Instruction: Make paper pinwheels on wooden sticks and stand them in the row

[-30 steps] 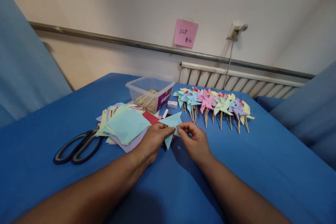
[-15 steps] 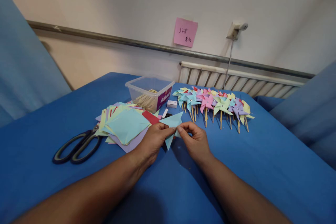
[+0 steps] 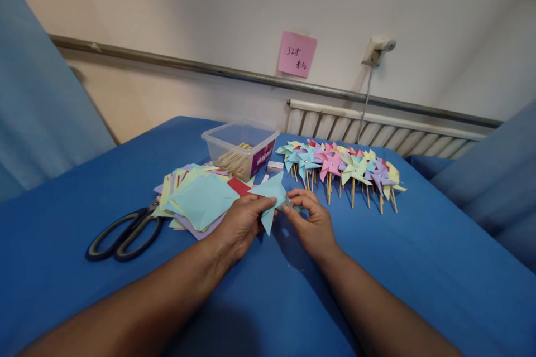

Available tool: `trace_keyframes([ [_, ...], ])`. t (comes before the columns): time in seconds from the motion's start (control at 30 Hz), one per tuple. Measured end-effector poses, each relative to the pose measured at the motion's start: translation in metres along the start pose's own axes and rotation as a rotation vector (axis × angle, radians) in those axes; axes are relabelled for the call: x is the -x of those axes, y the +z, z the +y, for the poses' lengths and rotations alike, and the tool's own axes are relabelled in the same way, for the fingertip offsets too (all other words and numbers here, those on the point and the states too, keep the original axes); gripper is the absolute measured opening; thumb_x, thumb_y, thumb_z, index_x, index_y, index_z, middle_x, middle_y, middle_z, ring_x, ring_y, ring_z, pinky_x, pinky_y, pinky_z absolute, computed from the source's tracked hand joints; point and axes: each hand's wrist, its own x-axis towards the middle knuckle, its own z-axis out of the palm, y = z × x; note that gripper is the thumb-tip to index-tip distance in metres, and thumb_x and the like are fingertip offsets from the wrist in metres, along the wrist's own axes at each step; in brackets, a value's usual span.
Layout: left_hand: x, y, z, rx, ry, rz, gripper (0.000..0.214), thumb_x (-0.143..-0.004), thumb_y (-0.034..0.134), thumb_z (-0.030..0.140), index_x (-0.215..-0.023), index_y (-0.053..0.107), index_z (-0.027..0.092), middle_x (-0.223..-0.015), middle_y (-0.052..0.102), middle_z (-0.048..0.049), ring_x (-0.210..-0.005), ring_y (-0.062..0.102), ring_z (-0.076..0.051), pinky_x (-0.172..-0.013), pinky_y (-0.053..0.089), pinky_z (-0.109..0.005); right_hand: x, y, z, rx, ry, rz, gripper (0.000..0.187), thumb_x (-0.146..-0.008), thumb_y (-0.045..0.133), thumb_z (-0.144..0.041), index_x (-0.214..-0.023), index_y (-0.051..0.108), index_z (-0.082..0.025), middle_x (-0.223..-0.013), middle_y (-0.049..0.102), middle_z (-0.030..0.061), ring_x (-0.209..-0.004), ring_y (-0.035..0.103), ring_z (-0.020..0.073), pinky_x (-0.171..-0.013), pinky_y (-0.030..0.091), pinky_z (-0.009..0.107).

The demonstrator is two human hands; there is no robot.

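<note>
A light blue paper pinwheel (image 3: 274,192), its corners folded in, is held above the table between both hands. My left hand (image 3: 243,223) grips it from the left, thumb lying on top near the centre. At its right side, the thumb and fingertips of my right hand (image 3: 312,220) pinch the paper's edge. Just left of the hands lies a loose pile of coloured paper squares (image 3: 205,201), a light blue one on top. Large black-handled scissors (image 3: 125,234) rest by the pile, their blades hidden under the paper.
Behind the pile, a clear plastic box (image 3: 240,148) holds thin wooden sticks (image 3: 232,162). A small white box (image 3: 275,167) stands beside it. Finished pinwheels on sticks (image 3: 330,163) are grouped at the back right. A radiator (image 3: 385,128) and rail are beyond the blue-covered table (image 3: 397,268).
The pinwheel has turned a little in my hands, showing more of its face. My left thumb and right fingers have shifted slightly on the paper.
</note>
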Motion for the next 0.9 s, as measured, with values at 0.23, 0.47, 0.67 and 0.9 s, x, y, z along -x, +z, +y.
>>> trace_keyframes([
  [0.23,-0.001,-0.002,-0.004,-0.120,0.033,0.029,0.020,-0.066,0.072,0.029,-0.062,0.059,0.014,-0.055,0.060,-0.0017,-0.047,0.052,-0.012,-0.046,0.040,-0.024,-0.001,0.000,0.008,-0.181,0.149,0.019,0.014,-0.080,0.064,-0.029,-0.070,0.067,-0.020,-0.100,0.061,0.0055,-0.100,0.056,0.0191,-0.093,0.039,0.036],
  [0.47,-0.001,-0.002,-0.004,-0.234,0.074,0.035,0.025,-0.063,0.074,0.033,-0.058,0.058,0.014,-0.047,0.051,0.0028,-0.040,0.042,-0.008,-0.041,0.030,-0.022,-0.001,-0.001,0.014,-0.304,0.335,0.009,0.017,-0.071,0.071,-0.032,-0.062,0.064,-0.019,-0.106,0.060,0.0059,-0.106,0.054,0.0218,-0.097,0.035,0.038],
  [0.67,-0.005,-0.005,-0.003,-0.294,0.058,0.028,0.028,-0.063,0.073,0.037,-0.060,0.058,0.014,-0.049,0.053,0.0006,-0.041,0.045,-0.010,-0.040,0.029,-0.023,-0.005,-0.005,0.017,-0.223,0.338,-0.027,0.019,-0.066,0.074,-0.034,-0.061,0.064,-0.019,-0.108,0.062,0.0070,-0.102,0.057,0.0228,-0.091,0.040,0.037],
  [0.9,-0.003,-0.005,-0.003,-0.261,0.025,-0.018,0.027,-0.060,0.076,0.035,-0.061,0.058,0.015,-0.049,0.051,0.0025,-0.042,0.046,-0.010,-0.041,0.031,-0.023,-0.007,-0.006,0.012,-0.071,0.249,-0.054,0.019,-0.067,0.073,-0.033,-0.059,0.063,-0.019,-0.104,0.063,0.0083,-0.102,0.058,0.0226,-0.093,0.037,0.038],
])
